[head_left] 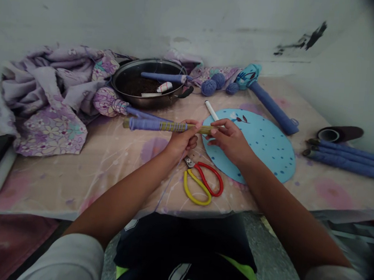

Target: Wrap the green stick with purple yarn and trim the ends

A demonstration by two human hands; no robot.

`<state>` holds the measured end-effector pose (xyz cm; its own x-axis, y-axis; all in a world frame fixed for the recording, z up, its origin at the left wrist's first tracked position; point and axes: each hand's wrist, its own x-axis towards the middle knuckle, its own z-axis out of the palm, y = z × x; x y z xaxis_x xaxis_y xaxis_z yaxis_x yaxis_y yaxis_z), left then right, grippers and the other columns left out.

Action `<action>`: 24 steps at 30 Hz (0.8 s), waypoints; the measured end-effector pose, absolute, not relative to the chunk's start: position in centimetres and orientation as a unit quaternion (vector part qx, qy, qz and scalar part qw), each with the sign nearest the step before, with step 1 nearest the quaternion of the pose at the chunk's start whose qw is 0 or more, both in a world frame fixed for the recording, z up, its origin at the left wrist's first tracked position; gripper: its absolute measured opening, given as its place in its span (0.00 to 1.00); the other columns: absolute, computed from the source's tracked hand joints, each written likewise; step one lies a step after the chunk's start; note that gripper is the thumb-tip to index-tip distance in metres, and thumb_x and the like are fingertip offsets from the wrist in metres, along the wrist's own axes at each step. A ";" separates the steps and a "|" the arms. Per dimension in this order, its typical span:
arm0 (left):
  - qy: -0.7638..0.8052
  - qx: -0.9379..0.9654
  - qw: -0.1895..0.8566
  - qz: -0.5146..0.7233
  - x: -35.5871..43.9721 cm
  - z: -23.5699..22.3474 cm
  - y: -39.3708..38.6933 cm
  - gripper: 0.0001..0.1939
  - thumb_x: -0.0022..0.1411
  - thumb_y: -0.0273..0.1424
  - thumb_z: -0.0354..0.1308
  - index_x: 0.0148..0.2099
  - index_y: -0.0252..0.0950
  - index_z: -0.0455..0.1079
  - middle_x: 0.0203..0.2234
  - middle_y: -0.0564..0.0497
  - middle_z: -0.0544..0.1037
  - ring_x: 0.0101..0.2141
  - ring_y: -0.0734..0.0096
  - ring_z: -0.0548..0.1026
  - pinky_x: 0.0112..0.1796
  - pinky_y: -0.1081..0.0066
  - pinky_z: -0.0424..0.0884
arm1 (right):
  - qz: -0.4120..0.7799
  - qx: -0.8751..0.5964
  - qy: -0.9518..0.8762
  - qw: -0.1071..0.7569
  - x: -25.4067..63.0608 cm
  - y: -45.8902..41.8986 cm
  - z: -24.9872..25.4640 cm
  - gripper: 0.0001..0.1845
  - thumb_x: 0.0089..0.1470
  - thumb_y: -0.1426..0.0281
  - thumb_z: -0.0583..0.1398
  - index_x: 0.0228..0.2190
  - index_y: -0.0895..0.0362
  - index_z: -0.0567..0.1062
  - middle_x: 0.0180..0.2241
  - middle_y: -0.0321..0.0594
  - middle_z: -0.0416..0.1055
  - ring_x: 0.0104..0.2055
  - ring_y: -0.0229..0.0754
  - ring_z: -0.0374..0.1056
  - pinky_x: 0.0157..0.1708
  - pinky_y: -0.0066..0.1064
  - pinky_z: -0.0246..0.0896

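Note:
A greenish stick (pixel 203 129), partly wound with blue-purple yarn (pixel 144 124), lies level across both hands above the table. The winding is dense toward the left end and widely spaced near the middle. My left hand (pixel 184 142) is closed around the stick's middle, and a strand of yarn hangs from it toward my lap. With thumb and fingers, my right hand (pixel 227 138) pinches the stick's right end. Scissors (pixel 203 184) with one red and one yellow handle lie just below the hands. Behind my right hand is a light-blue dotted oval sheet (pixel 269 150), with a white marker (pixel 211 110) at its edge.
A dark pan (pixel 120 84) at the back holds a yarn-wrapped stick. Balls of blue yarn (pixel 209 87) sit beside it. Floral cloth (pixel 55 101) is heaped at left. Several wrapped sticks (pixel 352 160) and a tape roll (pixel 330 134) lie at right.

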<state>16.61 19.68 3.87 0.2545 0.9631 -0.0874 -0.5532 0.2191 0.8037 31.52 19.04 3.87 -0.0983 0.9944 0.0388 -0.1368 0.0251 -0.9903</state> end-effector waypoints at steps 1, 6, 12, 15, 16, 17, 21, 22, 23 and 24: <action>0.306 0.334 0.719 0.527 16.6 3.8 19.7 0.18 0.46 0.33 0.66 0.34 0.38 0.59 0.12 0.66 0.54 0.11 0.89 0.47 0.14 0.82 0.41 | 0.529 -0.418 -0.510 0.534 31.5 19.1 3.8 0.18 0.38 0.63 0.69 0.29 0.54 0.68 0.30 0.33 0.70 0.31 0.34 0.68 0.32 0.29 0.67; 0.304 0.327 0.725 0.525 16.6 3.8 19.7 0.19 0.45 0.33 0.67 0.34 0.38 0.60 0.13 0.66 0.54 0.11 0.89 0.47 0.14 0.82 0.41 | 0.593 -0.410 -0.458 0.519 31.5 19.1 4.1 0.17 0.44 0.59 0.65 0.32 0.53 0.66 0.29 0.33 0.71 0.29 0.35 0.69 0.32 0.31 0.67; 0.303 0.312 0.726 0.533 16.6 3.8 19.7 0.19 0.44 0.33 0.68 0.32 0.37 0.60 0.13 0.66 0.56 0.10 0.90 0.47 0.14 0.82 0.40 | 0.634 -0.422 -0.452 0.465 31.5 18.9 3.9 0.16 0.47 0.57 0.63 0.30 0.54 0.65 0.20 0.31 0.66 0.18 0.32 0.60 0.17 0.24 0.55; 0.310 0.297 0.724 0.540 16.5 3.8 19.9 0.19 0.45 0.37 0.67 0.33 0.36 0.62 0.12 0.65 0.54 0.10 0.90 0.47 0.13 0.81 0.40 | 0.548 -0.410 -0.528 0.502 31.2 19.0 3.3 0.16 0.43 0.63 0.67 0.30 0.54 0.66 0.28 0.33 0.69 0.28 0.34 0.66 0.30 0.29 0.63; 0.312 0.296 0.723 0.540 16.5 3.8 19.9 0.19 0.45 0.38 0.67 0.33 0.36 0.62 0.12 0.65 0.54 0.10 0.90 0.47 0.13 0.81 0.39 | 0.506 -0.412 -0.555 0.516 31.1 19.0 3.1 0.16 0.41 0.63 0.67 0.30 0.54 0.67 0.30 0.33 0.69 0.30 0.35 0.66 0.33 0.30 0.64; 0.313 0.297 0.724 0.539 16.5 3.8 19.9 0.19 0.45 0.39 0.67 0.33 0.36 0.62 0.12 0.65 0.54 0.10 0.90 0.47 0.13 0.81 0.39 | 0.468 -0.416 -0.575 0.527 31.1 19.0 3.0 0.17 0.41 0.63 0.68 0.29 0.54 0.67 0.30 0.33 0.69 0.31 0.35 0.66 0.34 0.31 0.64; 0.306 0.316 0.721 0.535 16.6 3.9 19.8 0.20 0.44 0.37 0.68 0.32 0.36 0.60 0.12 0.65 0.56 0.10 0.90 0.47 0.13 0.81 0.39 | 0.477 -0.440 -0.542 0.533 31.1 19.0 3.4 0.17 0.48 0.55 0.62 0.33 0.53 0.67 0.28 0.33 0.68 0.29 0.35 0.66 0.30 0.30 0.64; 0.302 0.323 0.720 0.535 16.6 3.9 19.8 0.20 0.43 0.37 0.68 0.32 0.37 0.60 0.13 0.65 0.57 0.10 0.90 0.47 0.13 0.82 0.40 | 0.505 -0.450 -0.524 0.518 31.1 19.0 3.5 0.17 0.51 0.53 0.59 0.34 0.53 0.67 0.26 0.33 0.68 0.26 0.35 0.66 0.26 0.29 0.63; 0.299 0.330 0.718 0.535 16.6 3.9 19.7 0.20 0.43 0.37 0.68 0.32 0.37 0.60 0.13 0.65 0.57 0.10 0.90 0.47 0.13 0.82 0.40 | 0.526 -0.459 -0.512 0.500 31.2 19.0 3.6 0.18 0.52 0.52 0.56 0.33 0.54 0.67 0.23 0.33 0.67 0.22 0.34 0.64 0.22 0.28 0.61; 0.297 0.335 0.716 0.535 16.7 3.9 19.7 0.20 0.43 0.36 0.68 0.33 0.37 0.60 0.13 0.65 0.58 0.10 0.90 0.47 0.13 0.82 0.40 | 0.539 -0.464 -0.509 0.485 31.2 19.0 3.6 0.18 0.53 0.52 0.56 0.32 0.54 0.67 0.21 0.32 0.66 0.20 0.34 0.62 0.20 0.27 0.58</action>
